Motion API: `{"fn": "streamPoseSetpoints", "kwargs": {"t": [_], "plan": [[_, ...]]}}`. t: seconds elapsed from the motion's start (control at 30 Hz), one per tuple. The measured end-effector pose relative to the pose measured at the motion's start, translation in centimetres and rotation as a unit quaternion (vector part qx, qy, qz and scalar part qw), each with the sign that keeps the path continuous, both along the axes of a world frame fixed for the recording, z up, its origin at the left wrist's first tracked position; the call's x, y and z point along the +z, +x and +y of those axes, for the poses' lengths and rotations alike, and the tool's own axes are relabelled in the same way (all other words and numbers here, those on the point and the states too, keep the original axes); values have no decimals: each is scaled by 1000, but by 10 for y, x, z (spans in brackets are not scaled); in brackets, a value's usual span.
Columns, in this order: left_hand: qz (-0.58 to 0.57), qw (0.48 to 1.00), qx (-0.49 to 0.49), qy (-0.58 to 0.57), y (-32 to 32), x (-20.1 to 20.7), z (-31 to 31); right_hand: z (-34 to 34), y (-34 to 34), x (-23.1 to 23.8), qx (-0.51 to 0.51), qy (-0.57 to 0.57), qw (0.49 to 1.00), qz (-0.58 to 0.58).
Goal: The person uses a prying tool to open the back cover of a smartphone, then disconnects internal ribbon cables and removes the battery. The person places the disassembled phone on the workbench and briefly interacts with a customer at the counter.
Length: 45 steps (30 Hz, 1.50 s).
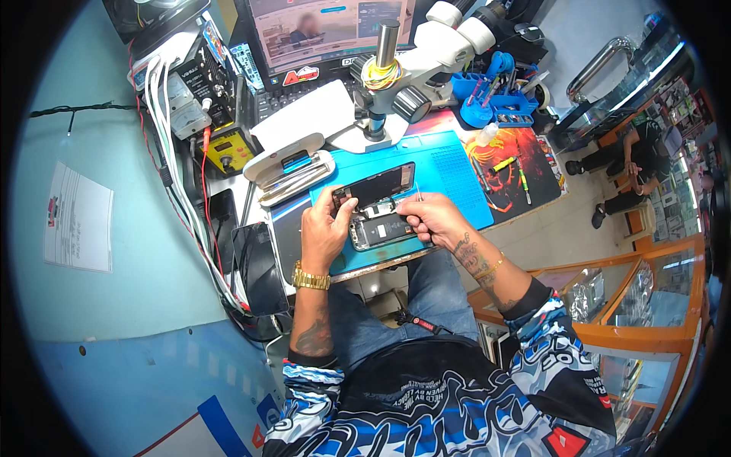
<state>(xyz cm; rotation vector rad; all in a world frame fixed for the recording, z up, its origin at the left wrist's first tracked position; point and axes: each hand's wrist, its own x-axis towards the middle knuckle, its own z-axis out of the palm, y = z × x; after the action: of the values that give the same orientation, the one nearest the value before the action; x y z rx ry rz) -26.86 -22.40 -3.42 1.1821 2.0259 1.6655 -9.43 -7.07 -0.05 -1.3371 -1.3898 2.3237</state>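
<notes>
An opened smartphone lies on a blue repair mat, its battery and inner parts bare. Its dark screen panel is tilted up along the far side of the body. My left hand grips the left end of that panel between thumb and fingers. Closed in a pinch, my right hand is at the phone's upper right corner. A slim metal tool pokes out past its fingers; whether it is tweezers or a screwdriver I cannot tell. The fingertips partly cover the phone's inside there.
Beyond the phone stand a microscope and a monitor. An open white case of tools sits left, near a yellow-black bench unit. To the right are a blue tool holder and screwdrivers. Another person sits farther off.
</notes>
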Motion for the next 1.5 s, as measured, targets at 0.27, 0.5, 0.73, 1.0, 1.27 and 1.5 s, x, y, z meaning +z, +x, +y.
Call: {"fn": "streamPoseSetpoints", "kwargs": {"t": [0.27,0.5,0.73,1.0,1.27,1.5], "plan": [[1,1000,2,8,-1,-7,1,1,-13,0,26,70,996,-50],[-38,999,-11,-2,2,0,2,8,-10,-8,40,42,998,-35],[-49,998,-25,-1,-1,-6,0,-4,-24,-8,2,148,986,-75],[-41,999,-28,-21,3,4,2,-6,-23,-5,-28,133,987,-89],[-39,999,-10,12,1,-3,3,11,16,2,-56,70,996,-1],[-36,999,-2,3,-2,-6,-2,76,71,15,-99,120,984,-91]]}}
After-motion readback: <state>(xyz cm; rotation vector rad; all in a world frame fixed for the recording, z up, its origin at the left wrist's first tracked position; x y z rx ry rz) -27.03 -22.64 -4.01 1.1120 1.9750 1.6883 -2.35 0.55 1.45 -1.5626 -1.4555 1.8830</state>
